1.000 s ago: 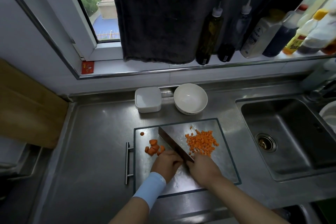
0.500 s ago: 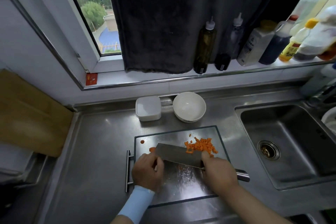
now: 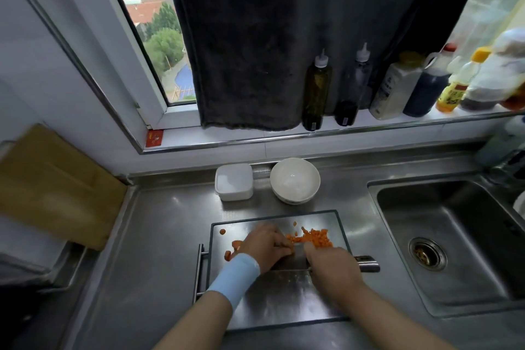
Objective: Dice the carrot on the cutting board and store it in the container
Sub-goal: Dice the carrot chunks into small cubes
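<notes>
A steel cutting board (image 3: 284,298) lies on the counter. On its far right part sits a heap of diced carrot (image 3: 316,237). A few bigger carrot chunks (image 3: 231,248) lie at the far left, partly hidden by my left hand (image 3: 267,244), which reaches across toward the heap with its fingers curled. My right hand (image 3: 331,264) grips the cleaver (image 3: 289,264); the blade lies nearly flat between both hands and its steel handle sticks out to the right. A white lidded container (image 3: 234,182) stands behind the board.
A white bowl (image 3: 295,180) stands beside the container. The sink (image 3: 454,241) is on the right. Bottles (image 3: 316,91) line the window sill under a dark cloth. A wooden board (image 3: 54,185) leans at the left.
The cleaver went from cutting edge-down to lying nearly flat near the heap. My left hand moved right from the chunks onto the blade side. The camera tilted upward.
</notes>
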A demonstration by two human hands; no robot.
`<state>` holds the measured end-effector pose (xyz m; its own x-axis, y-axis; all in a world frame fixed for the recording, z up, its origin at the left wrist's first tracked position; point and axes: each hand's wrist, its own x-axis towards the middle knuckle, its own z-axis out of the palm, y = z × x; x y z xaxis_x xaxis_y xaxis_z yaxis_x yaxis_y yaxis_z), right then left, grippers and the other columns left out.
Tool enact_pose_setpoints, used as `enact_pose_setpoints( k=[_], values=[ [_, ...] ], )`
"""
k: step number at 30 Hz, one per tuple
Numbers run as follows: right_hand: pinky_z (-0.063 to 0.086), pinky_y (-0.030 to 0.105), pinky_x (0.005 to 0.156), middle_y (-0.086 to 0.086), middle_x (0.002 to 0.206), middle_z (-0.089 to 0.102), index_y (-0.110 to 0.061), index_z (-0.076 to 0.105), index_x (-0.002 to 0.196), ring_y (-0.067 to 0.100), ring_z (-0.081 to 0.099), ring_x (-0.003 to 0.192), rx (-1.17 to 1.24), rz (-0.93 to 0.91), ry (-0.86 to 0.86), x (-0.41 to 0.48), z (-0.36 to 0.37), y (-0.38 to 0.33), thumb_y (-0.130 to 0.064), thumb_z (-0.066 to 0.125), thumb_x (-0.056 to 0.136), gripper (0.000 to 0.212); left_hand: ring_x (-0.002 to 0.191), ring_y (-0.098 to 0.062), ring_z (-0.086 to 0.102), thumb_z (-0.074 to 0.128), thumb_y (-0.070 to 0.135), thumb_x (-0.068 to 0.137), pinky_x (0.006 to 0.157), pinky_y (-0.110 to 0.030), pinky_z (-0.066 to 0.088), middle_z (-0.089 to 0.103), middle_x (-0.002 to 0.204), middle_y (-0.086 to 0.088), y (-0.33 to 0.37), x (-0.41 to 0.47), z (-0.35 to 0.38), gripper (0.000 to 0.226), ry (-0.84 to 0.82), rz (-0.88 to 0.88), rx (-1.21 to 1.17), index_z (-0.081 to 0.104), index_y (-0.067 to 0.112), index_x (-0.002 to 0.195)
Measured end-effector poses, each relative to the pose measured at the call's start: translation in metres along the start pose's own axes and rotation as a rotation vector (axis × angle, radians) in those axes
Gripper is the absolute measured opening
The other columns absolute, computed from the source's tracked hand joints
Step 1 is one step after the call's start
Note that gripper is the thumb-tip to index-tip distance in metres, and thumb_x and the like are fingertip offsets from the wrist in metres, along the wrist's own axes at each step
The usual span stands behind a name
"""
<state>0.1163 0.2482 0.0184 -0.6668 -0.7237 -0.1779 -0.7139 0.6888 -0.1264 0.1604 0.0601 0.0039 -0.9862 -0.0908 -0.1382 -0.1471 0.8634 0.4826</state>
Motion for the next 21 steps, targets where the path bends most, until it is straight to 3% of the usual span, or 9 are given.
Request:
enact_pose_setpoints(
  k=[5,8,11,14,17,19,21],
  values=[
    [0.037,0.029,0.065,0.000,0.101,0.069,-0.023,0.048,0.124,0.021,0.068,0.089,0.019,-0.038,0.026,-0.001,-0.003,0.009,-0.018,0.049,0.096,0.029,0.100,-0.010,0.051,0.056,0.041,0.092,0.088,-0.018,0.038,0.056,0.109,0.010,0.009,-0.003,0.005,0.020,-0.036,-0.080,-0.050,0.071,0.032,0.103],
    [0.034,0.026,0.066,-0.001,0.103,0.069,-0.024,0.050,0.125,0.020,0.067,0.091,0.034,-0.069,0.051,-0.002,-0.005,0.015,-0.020,0.046,0.098,0.027,0.095,-0.007,0.053,0.051,0.041,0.095,0.078,-0.013,0.035,0.053,0.107,0.011,0.017,-0.009,0.008,0.023,-0.003,-0.116,-0.037,0.068,0.028,0.102],
    [0.039,0.028,0.066,0.001,0.101,0.069,-0.025,0.048,0.126,0.023,0.067,0.090,0.103,-0.034,0.014,-0.001,-0.003,0.018,-0.023,0.050,0.095,0.031,0.082,0.001,0.050,0.047,0.037,0.098,0.066,-0.009,0.027,0.056,0.099,0.015,0.024,-0.019,0.006,0.015,0.142,-0.214,-0.155,0.060,0.033,0.095],
    [0.053,0.032,0.071,-0.002,0.095,0.067,-0.028,0.051,0.116,0.021,0.066,0.084,0.224,0.076,-0.049,0.003,0.002,0.022,-0.025,0.053,0.088,0.028,0.082,-0.002,0.057,0.049,0.031,0.097,0.071,-0.017,0.046,0.061,0.088,0.017,0.012,-0.031,0.009,0.014,0.400,-0.326,-0.331,0.059,0.037,0.091],
    [0.050,0.032,0.068,-0.006,0.092,0.064,-0.031,0.051,0.101,0.018,0.062,0.079,0.370,0.171,-0.081,0.000,0.001,0.017,-0.030,0.051,0.087,0.014,0.076,-0.004,0.060,0.054,0.019,0.095,0.066,-0.024,0.053,0.061,0.083,0.016,-0.007,-0.049,0.015,0.022,0.607,-0.406,-0.419,0.062,0.037,0.085],
    [0.048,0.031,0.068,-0.007,0.088,0.060,-0.032,0.049,0.092,0.016,0.058,0.079,0.467,0.191,-0.112,-0.003,-0.002,0.011,-0.035,0.052,0.090,0.005,0.079,-0.004,0.060,0.059,0.017,0.094,0.070,-0.022,0.050,0.063,0.086,0.015,-0.015,-0.062,0.020,0.020,0.614,-0.419,-0.398,0.064,0.036,0.088],
    [0.050,0.030,0.068,-0.009,0.085,0.059,-0.033,0.052,0.092,0.014,0.059,0.077,0.523,0.225,-0.135,-0.003,-0.003,0.006,-0.036,0.054,0.090,0.004,0.087,-0.003,0.060,0.063,0.024,0.092,0.083,-0.024,0.051,0.066,0.096,0.015,-0.023,-0.072,0.030,0.010,0.493,-0.435,-0.338,0.069,0.029,0.098]
  ],
)
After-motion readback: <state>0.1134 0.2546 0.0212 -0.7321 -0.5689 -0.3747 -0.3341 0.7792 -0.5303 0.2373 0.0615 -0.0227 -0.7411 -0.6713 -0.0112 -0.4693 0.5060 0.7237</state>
